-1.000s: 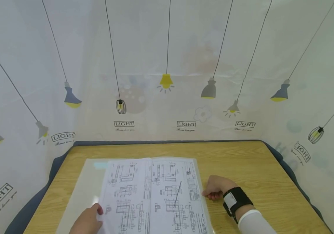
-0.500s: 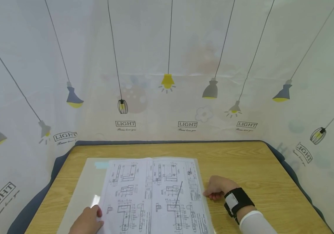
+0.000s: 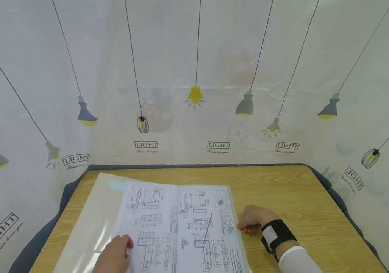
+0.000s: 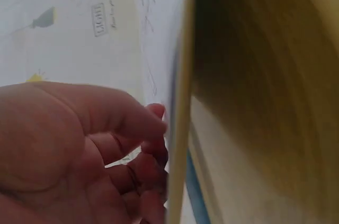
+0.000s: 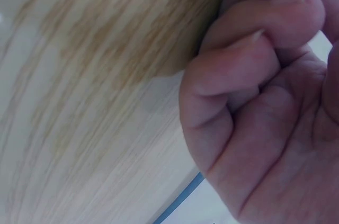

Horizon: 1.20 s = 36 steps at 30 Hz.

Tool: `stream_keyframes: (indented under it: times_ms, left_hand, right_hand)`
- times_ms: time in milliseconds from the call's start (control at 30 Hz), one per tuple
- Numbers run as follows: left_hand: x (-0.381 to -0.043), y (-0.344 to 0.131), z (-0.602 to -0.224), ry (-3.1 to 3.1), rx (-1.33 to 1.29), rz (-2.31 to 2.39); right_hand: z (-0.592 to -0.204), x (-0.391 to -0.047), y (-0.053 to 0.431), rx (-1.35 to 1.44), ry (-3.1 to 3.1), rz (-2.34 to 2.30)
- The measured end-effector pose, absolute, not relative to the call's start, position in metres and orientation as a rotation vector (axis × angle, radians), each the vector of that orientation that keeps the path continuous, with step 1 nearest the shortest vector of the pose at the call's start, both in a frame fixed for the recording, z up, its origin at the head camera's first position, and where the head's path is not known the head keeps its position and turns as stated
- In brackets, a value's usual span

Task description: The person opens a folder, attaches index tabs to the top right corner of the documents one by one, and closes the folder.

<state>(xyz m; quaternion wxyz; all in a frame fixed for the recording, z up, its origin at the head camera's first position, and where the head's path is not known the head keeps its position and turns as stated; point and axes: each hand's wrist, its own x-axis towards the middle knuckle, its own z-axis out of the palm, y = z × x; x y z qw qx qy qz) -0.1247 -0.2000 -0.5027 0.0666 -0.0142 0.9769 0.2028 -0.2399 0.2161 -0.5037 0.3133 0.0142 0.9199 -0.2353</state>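
An open folder [image 3: 229, 204] of technical drawings lies on the wooden table. Its left cover [image 3: 93, 212] is tilted up off the table, glossy with reflections. My left hand [image 3: 113, 254] grips the left drawing sheet [image 3: 143, 223] near its outer edge. In the left wrist view the left hand [image 4: 79, 139] has its thumb and fingers against the raised cover edge [image 4: 183, 97], seen edge-on. My right hand [image 3: 253, 219], with a black strap at the wrist, pinches the folder's right edge. The right wrist view shows the right hand [image 5: 254, 91] with curled fingers; its fingertip contact is hidden.
A wooden table [image 3: 303, 201] extends around the folder, with a dark blue border [image 3: 194, 165] at its far edge. White curtains [image 3: 187, 129] printed with lamps enclose the back and sides. A thin dark line [image 3: 207, 227] crosses the right drawing sheet.
My left hand has moved right and slightly up. The left cover and left sheet have risen and tilted. The right hand has stayed at the folder's right edge.
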Motion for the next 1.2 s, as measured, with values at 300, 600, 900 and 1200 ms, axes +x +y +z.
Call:
stream_keyframes:
  times_ms: [300,600,900,1200]
  left_hand:
    - [-0.114,-0.163,-0.472,3.06,0.165,0.668]
    - [-0.125,-0.102,-0.458,2.972,0.53,0.632]
    - [-0.158,-0.055,-0.473,2.92,0.699,0.366]
    - [-0.199,-0.058,-0.488,3.061,0.651,0.005]
  right_hand:
    - [-0.505,-0.241,0.215,0.039,2.425,-0.62]
    - [-0.5,-0.238,0.213,0.036,2.432,-0.635]
    - [-0.496,-0.237,0.214,0.024,2.419,-0.627]
    - [-0.499,-0.241,0.215,0.044,2.4,-0.599]
